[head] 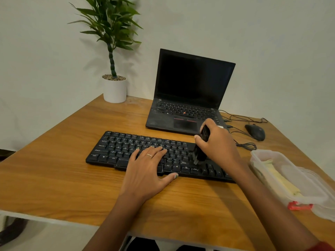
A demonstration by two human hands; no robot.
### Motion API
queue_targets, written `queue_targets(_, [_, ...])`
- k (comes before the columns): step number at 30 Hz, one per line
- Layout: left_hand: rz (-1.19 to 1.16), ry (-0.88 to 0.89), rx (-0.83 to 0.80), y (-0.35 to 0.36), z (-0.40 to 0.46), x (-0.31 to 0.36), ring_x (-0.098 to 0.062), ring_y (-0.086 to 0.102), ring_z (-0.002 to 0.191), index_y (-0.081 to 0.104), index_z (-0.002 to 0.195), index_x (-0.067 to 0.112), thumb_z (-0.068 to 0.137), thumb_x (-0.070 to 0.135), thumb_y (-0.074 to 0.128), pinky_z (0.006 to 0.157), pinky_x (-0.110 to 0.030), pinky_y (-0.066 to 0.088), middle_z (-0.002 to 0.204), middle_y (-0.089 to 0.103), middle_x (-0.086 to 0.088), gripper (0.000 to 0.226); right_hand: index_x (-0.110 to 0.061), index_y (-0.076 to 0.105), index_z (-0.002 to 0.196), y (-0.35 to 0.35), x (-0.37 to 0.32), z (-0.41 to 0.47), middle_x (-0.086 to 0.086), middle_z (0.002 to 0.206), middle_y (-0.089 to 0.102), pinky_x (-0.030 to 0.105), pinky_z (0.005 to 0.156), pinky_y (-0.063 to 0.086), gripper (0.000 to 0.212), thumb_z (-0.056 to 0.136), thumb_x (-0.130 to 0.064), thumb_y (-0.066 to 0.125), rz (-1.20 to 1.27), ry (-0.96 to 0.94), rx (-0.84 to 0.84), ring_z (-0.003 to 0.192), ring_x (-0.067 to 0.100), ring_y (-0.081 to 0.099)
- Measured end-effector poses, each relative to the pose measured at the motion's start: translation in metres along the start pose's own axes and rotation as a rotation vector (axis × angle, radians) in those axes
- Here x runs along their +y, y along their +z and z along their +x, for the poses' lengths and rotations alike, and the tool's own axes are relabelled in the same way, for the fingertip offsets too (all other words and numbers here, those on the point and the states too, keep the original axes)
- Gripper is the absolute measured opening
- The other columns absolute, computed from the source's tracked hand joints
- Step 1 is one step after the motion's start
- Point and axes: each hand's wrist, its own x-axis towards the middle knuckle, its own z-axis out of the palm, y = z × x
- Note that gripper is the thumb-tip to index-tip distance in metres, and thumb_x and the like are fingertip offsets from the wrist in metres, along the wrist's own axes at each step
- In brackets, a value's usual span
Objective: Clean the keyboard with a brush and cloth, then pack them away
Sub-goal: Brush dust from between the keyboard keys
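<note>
Keyboard: black, flat on the wooden table, set slightly askew, near edge close to the front of the table, right end hidden behind the right forearm.
Left hand: palm down on the middle of the keyboard, fingers straight and spread over the keys, thumb stretched along the near edge by the bottom row; holding nothing, only pressing flat. Thin ring on one finger.
Right hand: raised over the right part of the keyboard, fingers and thumb curled round the handle of the brush, firm grasp.
Brush: black, held near upright, handle top showing above the fist, bristle end pointing down and touching the keys just right of the main letter block, near the right Ctrl key.
Box: clear plastic, open, on the right side of the table, near the keyboard's right end but apart from it.
Cloth: pale yellow, folded, lying inside the box.
Lid: clear, lying at the near right of the box; red clip at the near corner.
Laptop: black, open, screen dark, standing just behind the keyboard.
Mouse: dark, right of the laptop, thin cable looping on the table beside it.
Plant: green, in a white pot at the far left corner of the table, against the pale wall.
</note>
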Motion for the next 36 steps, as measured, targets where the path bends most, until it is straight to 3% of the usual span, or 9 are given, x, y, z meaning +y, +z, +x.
queue_targets(2, [-0.001,0.0,0.001,0.0,0.0,0.001,-0.011,0.04,0.134,0.049,0.138,0.029,0.074,0.081,0.029,0.114,-0.042,0.023,0.141,0.049,0.01,0.084,-0.02,0.047,0.101,0.001,0.003,-0.001,-0.004,0.084,0.055,0.023,0.056,0.049,0.022,0.088,-0.03,0.061,0.048,0.006,0.013,0.079,0.015,0.057])
queue_targets(6, [0.001,-0.003,0.006,-0.001,-0.001,0.0,-0.011,0.04,0.135,0.049,0.138,0.029,0.074,0.081,0.029,0.114,-0.042,0.024,0.141,0.049,0.01,0.085,-0.018,0.048,0.096,-0.005,0.007,0.007,0.0,0.085,0.056,0.028,0.053,0.055,0.021,0.086,-0.029,0.063,0.158,0.128,-0.148,0.077,0.016,0.059])
queue_targets(9, [-0.007,-0.001,0.005,0.0,-0.001,0.001,-0.011,0.041,0.134,0.05,0.137,0.028,0.074,0.081,0.03,0.114,-0.042,0.024,0.14,0.05,0.01,0.084,-0.021,0.044,0.097,0.001,0.008,0.008,0.0,0.085,0.058,0.024,0.056,0.049,0.023,0.088,-0.032,0.062,0.03,0.027,0.005,0.077,0.016,0.058])
queue_targets(12, [-0.009,0.003,0.004,0.0,-0.001,0.001,-0.01,0.037,0.136,0.048,0.139,0.029,0.074,0.081,0.028,0.115,-0.042,0.021,0.143,0.047,0.011,0.085,-0.02,0.048,0.1,0.006,0.005,0.015,0.0,0.088,0.058,0.03,0.065,0.055,0.025,0.086,-0.032,0.064,0.146,0.018,-0.05,0.079,0.016,0.058])
queue_targets(19, [-0.017,-0.001,-0.008,-0.001,0.0,0.001,-0.008,0.037,0.135,0.048,0.138,0.03,0.075,0.081,0.031,0.116,-0.042,0.022,0.142,0.047,0.012,0.083,-0.018,0.046,0.102,0.032,0.008,0.044,0.003,0.088,0.06,0.036,0.069,0.055,0.023,0.089,-0.03,0.06,0.267,-0.001,0.046,0.081,0.019,0.06])
queue_targets(24, [-0.013,-0.006,0.012,0.0,0.0,0.001,-0.01,0.045,0.13,0.055,0.132,0.027,0.075,0.079,0.035,0.112,-0.044,0.03,0.135,0.054,0.01,0.079,-0.016,0.045,0.102,0.02,0.004,0.071,0.004,0.082,0.056,0.026,0.048,0.053,0.022,0.088,-0.023,0.061,0.139,0.148,-0.202,0.066,0.018,0.06])
queue_targets(28, [-0.021,-0.008,-0.005,0.0,-0.001,0.0,-0.009,0.042,0.132,0.053,0.134,0.029,0.075,0.08,0.033,0.114,-0.043,0.027,0.138,0.052,0.012,0.081,-0.012,0.044,0.109,0.038,-0.002,0.065,0.005,0.086,0.059,0.035,0.066,0.055,0.028,0.091,-0.028,0.058,0.061,0.001,-0.011,0.076,0.021,0.06])
queue_targets(33, [-0.022,-0.007,-0.002,-0.002,0.0,0.001,-0.008,0.04,0.134,0.051,0.136,0.029,0.074,0.081,0.032,0.115,-0.043,0.023,0.14,0.049,0.012,0.082,-0.014,0.044,0.105,0.027,-0.004,0.076,0.003,0.079,0.056,0.037,0.062,0.059,0.026,0.086,-0.023,0.06,0.098,0.158,-0.182,0.07,0.023,0.065])
queue_targets(36, [-0.024,-0.009,-0.01,-0.001,0.0,0.0,-0.009,0.04,0.134,0.05,0.136,0.03,0.074,0.081,0.033,0.115,-0.043,0.023,0.141,0.049,0.012,0.082,-0.012,0.044,0.109,0.036,-0.004,0.072,0.006,0.085,0.058,0.039,0.067,0.056,0.03,0.089,-0.028,0.058,0.073,0.046,-0.066,0.078,0.024,0.062])
